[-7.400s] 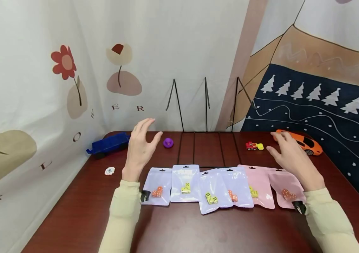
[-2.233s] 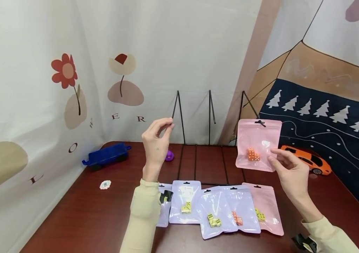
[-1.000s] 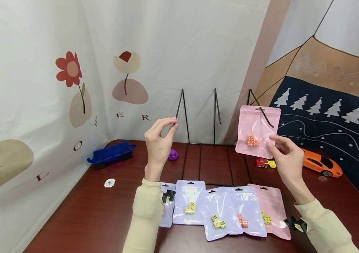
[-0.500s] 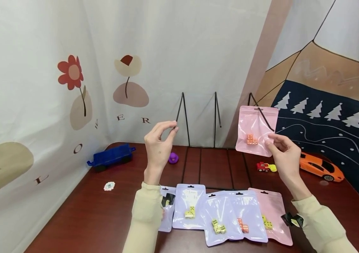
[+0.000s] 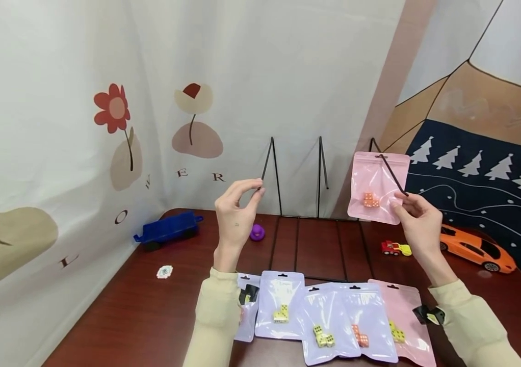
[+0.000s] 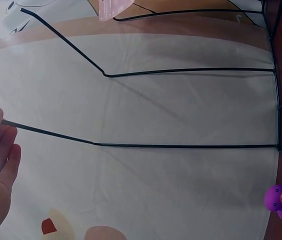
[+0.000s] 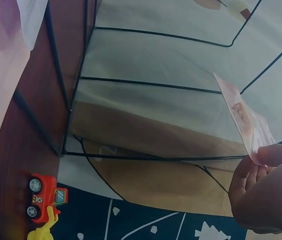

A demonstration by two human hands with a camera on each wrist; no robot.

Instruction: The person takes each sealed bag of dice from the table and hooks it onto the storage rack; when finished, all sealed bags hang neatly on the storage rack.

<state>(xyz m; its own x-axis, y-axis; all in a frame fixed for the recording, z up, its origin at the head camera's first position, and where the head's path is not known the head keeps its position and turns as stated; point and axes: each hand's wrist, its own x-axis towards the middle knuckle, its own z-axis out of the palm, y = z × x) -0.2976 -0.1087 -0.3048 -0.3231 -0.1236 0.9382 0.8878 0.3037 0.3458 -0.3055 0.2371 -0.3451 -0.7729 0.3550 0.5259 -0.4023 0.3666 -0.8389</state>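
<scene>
A black wire rack (image 5: 276, 176) with three upright hooks stands at the back. My left hand (image 5: 237, 219) pinches the tip of its left hook between thumb and fingers, as the left wrist view also shows. My right hand (image 5: 418, 227) pinches the lower right corner of a pink zip pouch (image 5: 357, 173) holding orange dice (image 5: 370, 200). The right hook (image 5: 393, 176) passes through the pouch's hang hole, and its tip sticks out in front. In the right wrist view the pouch (image 7: 238, 112) is seen nearly edge-on. The middle hook (image 5: 323, 163) carries nothing.
Nearer me lie several lilac pouches (image 5: 271, 290) and a pink pouch (image 5: 400, 300), all with dice. Around the rack are a purple duck (image 5: 257, 233), a blue trailer (image 5: 168, 228), a poker chip (image 5: 164, 272), a red-yellow toy truck (image 5: 393, 248) and an orange car (image 5: 476, 247).
The far-right pink pouch has left the table and gone onto the right hook, then slid farther back along it. My left hand has come to pinch the left hook's tip.
</scene>
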